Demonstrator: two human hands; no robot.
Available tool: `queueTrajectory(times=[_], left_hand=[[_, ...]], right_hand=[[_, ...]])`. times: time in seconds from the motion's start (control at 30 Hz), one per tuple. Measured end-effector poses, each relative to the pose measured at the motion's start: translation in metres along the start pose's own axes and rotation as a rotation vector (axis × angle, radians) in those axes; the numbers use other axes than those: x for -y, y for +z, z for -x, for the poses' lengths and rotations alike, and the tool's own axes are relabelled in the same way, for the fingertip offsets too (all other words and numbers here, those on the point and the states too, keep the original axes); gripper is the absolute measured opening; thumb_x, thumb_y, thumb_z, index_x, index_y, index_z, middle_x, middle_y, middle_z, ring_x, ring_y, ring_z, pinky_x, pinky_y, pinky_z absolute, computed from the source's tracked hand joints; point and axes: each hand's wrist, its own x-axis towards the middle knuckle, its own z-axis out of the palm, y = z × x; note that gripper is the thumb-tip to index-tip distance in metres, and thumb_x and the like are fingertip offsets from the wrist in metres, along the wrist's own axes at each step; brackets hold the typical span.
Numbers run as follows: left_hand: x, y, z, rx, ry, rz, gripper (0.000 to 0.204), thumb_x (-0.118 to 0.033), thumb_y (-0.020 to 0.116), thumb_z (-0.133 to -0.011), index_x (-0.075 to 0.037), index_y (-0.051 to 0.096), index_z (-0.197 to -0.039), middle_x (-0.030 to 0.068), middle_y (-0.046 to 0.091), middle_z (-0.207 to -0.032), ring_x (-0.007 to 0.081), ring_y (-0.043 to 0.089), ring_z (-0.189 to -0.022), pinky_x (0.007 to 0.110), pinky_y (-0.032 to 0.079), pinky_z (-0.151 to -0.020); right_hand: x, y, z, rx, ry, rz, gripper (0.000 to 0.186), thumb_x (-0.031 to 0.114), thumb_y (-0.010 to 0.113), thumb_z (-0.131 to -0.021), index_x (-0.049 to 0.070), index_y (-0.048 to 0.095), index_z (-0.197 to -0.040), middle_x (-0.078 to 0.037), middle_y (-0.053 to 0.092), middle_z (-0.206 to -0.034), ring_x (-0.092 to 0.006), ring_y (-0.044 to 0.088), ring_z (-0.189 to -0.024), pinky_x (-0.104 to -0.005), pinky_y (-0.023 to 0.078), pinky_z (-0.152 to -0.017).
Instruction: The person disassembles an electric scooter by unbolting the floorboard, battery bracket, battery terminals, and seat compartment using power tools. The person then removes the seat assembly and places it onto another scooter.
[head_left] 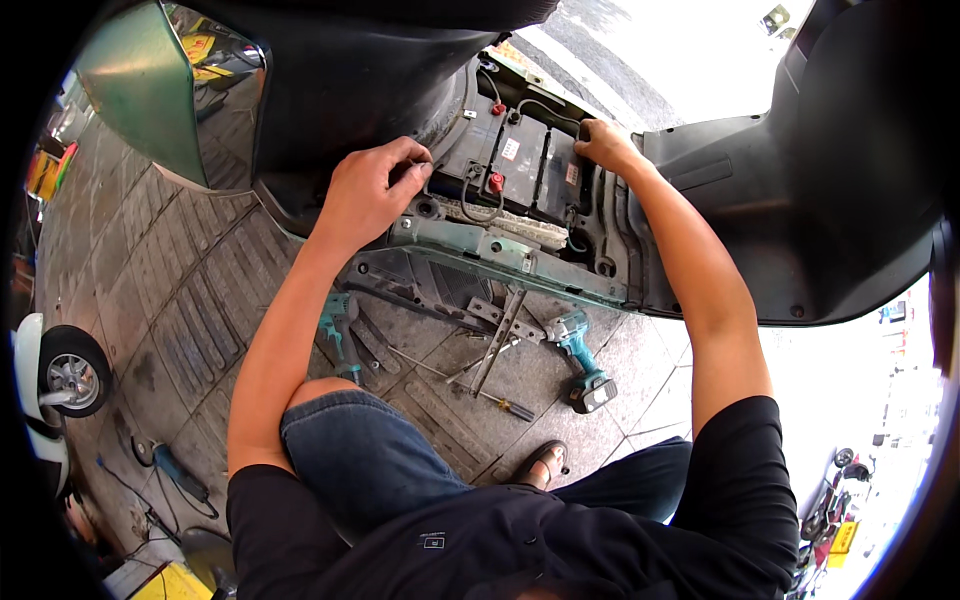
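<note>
Several dark batteries (pixel 518 165) sit side by side in the open floor compartment of a green scooter (pixel 490 250). Red terminal caps and looped black cables (pixel 480 215) show on their tops. My left hand (pixel 375 188) is at the compartment's left side, thumb and fingers pinched together; whatever lies between them is too small to make out. At the far right corner of the rightmost battery (pixel 556 178), my right hand (pixel 606 146) reaches down with curled fingers. A black cable (pixel 548 106) runs up to those fingers, whose tips are hidden.
On the paving below lie two teal cordless power tools (pixel 574 345) (pixel 338 325), a screwdriver (pixel 510 404), and metal strips (pixel 495 345). The black seat body (pixel 340 80) rises at left, the front panel (pixel 800 190) at right. An angle grinder (pixel 180 472) lies lower left.
</note>
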Motion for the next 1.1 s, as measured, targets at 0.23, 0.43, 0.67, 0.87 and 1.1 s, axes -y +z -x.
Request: queueTrajectory(times=[0.23, 0.43, 0.67, 0.87, 1.1], left_hand=[[0.0, -0.003, 0.001, 0.009, 0.004, -0.008, 0.018, -0.017, 0.061, -0.086, -0.002, 0.063, -0.096, 0.0079, 0.062, -0.071, 0.0151, 0.054, -0.06, 0.029, 0.043, -0.06], [0.0, -0.003, -0.001, 0.023, -0.022, 0.035, 0.016, -0.015, 0.06, -0.086, -0.002, 0.063, -0.095, 0.0066, 0.061, -0.069, 0.0127, 0.053, -0.061, 0.028, 0.043, -0.06], [-0.002, -0.003, 0.0, 0.036, -0.04, 0.033, 0.015, -0.015, 0.059, -0.086, -0.002, 0.063, -0.094, 0.005, 0.058, -0.067, 0.0112, 0.051, -0.06, 0.027, 0.042, -0.059], [-0.004, -0.005, -0.001, 0.048, -0.055, 0.016, 0.015, -0.015, 0.059, -0.087, -0.001, 0.062, -0.093, 0.0045, 0.057, -0.066, 0.01, 0.05, -0.06, 0.027, 0.041, -0.059], [-0.003, -0.001, -0.003, 0.043, -0.067, 0.012, 0.016, -0.015, 0.058, -0.088, -0.001, 0.062, -0.093, 0.0049, 0.06, -0.069, 0.0102, 0.052, -0.062, 0.026, 0.042, -0.06]], right_hand=[[0.023, -0.006, -0.004, 0.136, 0.114, 0.205, 0.036, 0.028, 0.07, -0.075, 0.001, 0.066, -0.098, -0.02, 0.067, -0.102, -0.0316, 0.064, -0.099, -0.0409, 0.05, -0.085], [-0.013, 0.008, 0.023, 0.036, 0.099, -0.225, 0.031, 0.019, 0.066, -0.081, 0.008, 0.063, -0.109, -0.016, 0.068, -0.092, -0.0298, 0.066, -0.089, -0.0397, 0.05, -0.08], [-0.005, 0.013, 0.041, -0.197, -0.103, -0.291, 0.026, 0.018, 0.062, -0.084, 0.01, 0.062, -0.109, -0.015, 0.063, -0.093, -0.035, 0.06, -0.093, -0.0435, 0.047, -0.082], [-0.003, 0.008, 0.053, -0.199, -0.095, -0.23, 0.021, 0.017, 0.064, -0.083, 0.003, 0.058, -0.098, -0.017, 0.062, -0.095, -0.0371, 0.059, -0.093, -0.0443, 0.047, -0.079], [-0.003, 0.013, 0.069, -0.27, -0.072, -0.326, 0.022, 0.016, 0.065, -0.082, 0.004, 0.062, -0.1, -0.016, 0.06, -0.092, -0.0375, 0.059, -0.092, -0.0444, 0.047, -0.077]])
